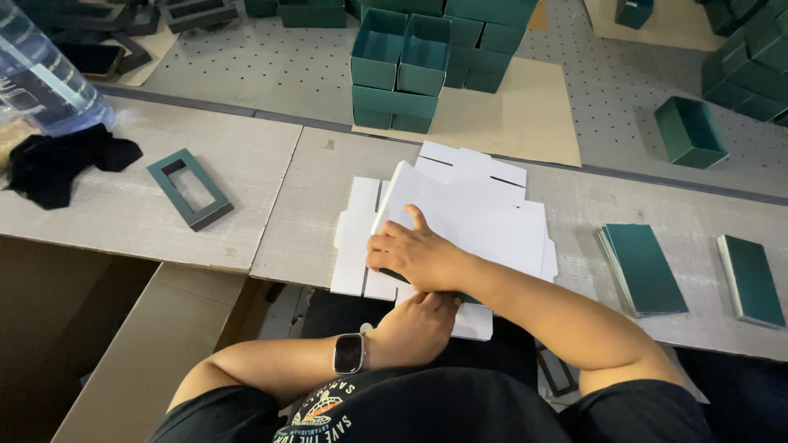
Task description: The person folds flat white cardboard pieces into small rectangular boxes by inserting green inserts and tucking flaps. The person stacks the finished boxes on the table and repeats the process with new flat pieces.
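A stack of flat white die-cut cardboard blanks (468, 209) lies on the grey worktable (164, 221) in front of me. My right hand (414, 250) presses flat on the top blank near its lower left, fingers spread, over a dark green piece that barely shows beneath it. My left hand (414, 328), with a smartwatch on the wrist, sits just below at the table's near edge, tucked under the right hand and touching the blank's lower flap. What its fingers grip is hidden.
A green rectangular frame (190, 189) and black cloth (57, 164) lie at left, beside a plastic bottle (41, 74). Two stacks of green flat cards (644, 267) (751, 279) sit at right. Stacked green open boxes (410, 66) stand behind; one single box (689, 131) sits right. A cardboard carton (123, 361) stands below left.
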